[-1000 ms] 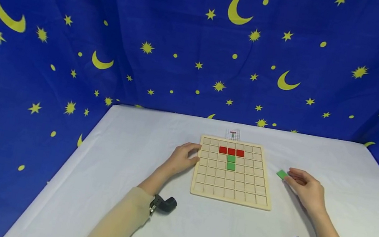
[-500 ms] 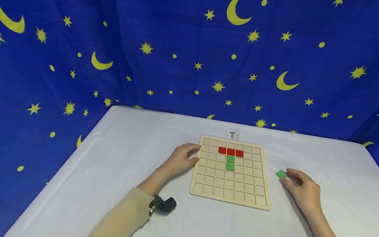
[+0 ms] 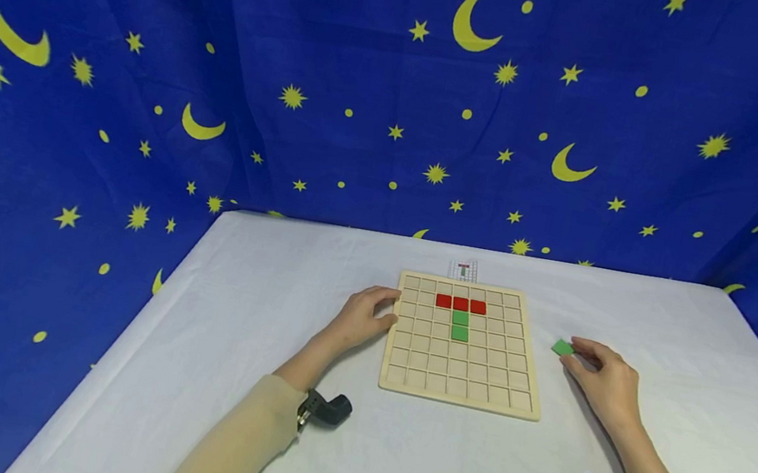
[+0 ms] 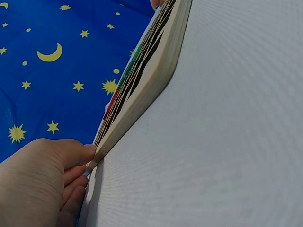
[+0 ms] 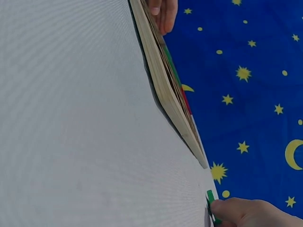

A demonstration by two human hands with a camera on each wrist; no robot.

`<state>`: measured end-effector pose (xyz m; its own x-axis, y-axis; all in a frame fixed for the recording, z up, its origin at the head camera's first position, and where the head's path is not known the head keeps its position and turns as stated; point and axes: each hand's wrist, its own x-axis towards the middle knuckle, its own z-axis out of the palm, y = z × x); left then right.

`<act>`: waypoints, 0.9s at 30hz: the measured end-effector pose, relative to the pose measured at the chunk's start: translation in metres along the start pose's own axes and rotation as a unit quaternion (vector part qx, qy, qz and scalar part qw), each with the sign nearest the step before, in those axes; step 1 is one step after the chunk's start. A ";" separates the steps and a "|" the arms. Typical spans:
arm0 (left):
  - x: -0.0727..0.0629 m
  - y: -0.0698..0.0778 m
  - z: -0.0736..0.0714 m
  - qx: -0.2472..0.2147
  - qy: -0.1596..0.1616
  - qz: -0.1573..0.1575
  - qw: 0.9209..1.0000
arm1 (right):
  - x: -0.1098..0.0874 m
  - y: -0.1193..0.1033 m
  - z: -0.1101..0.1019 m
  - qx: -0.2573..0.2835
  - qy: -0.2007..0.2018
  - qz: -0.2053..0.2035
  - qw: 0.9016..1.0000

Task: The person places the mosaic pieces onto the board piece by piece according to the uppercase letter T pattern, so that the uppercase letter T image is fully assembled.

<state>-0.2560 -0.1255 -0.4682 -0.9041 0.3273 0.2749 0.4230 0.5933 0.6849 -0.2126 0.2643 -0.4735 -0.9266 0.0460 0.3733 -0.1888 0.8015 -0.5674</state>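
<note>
In the head view, a square wooden grid board (image 3: 462,368) lies flat on the white-covered table. Several tiles sit in its cells: a row of three red tiles (image 3: 461,304), with two green tiles (image 3: 458,333) running down from the middle one. My left hand (image 3: 357,319) touches the board's left edge with thumb and fingertips; the left wrist view has that thumb (image 4: 75,150) against the rim. To the right of the board, my right hand (image 3: 607,384) pinches a loose green tile (image 3: 562,347) between thumb and fingers, at the table surface. The right wrist view shows this tile (image 5: 210,195) edge-on.
A small card (image 3: 463,270) printed with a grid and a red-and-green T pattern lies behind the board. Blue star-and-moon cloth (image 3: 375,84) hangs along the table's back and sides. Each wrist wears a black camera mount (image 3: 327,409).
My right hand has shifted slightly left, its fingers coming further over the loose green tile. The left hand, the board and the tiles on it stay put.
</note>
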 end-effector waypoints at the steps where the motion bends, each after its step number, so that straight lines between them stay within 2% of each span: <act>1: 0.000 0.000 0.000 -0.001 0.000 0.000 1.000 | 0.000 0.000 0.000 0.001 0.002 0.001 1.000; 7: 0.000 0.001 0.000 -0.003 -0.004 -0.006 1.000 | 0.001 0.001 -0.005 0.026 0.011 0.016 0.999; 14: 0.000 0.000 0.000 -0.001 -0.003 -0.004 1.000 | 0.007 -0.004 -0.016 0.089 0.011 0.063 0.994; 22: 0.001 0.000 -0.001 0.001 0.000 -0.002 1.000 | 0.019 -0.022 -0.031 0.146 0.008 0.061 0.987; 25: 0.000 0.001 -0.001 0.001 -0.002 -0.006 1.000 | 0.021 -0.028 -0.032 0.166 0.002 0.073 0.983; 27: 0.000 0.001 0.000 0.002 -0.004 -0.010 1.000 | 0.023 -0.024 -0.027 0.184 0.002 0.074 0.980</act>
<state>-0.2559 -0.1255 -0.4676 -0.9115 0.3213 0.2566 0.4059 0.6031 0.6867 -0.2210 0.2624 -0.4316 -0.9515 0.1490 0.2691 -0.1570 0.5171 -0.8414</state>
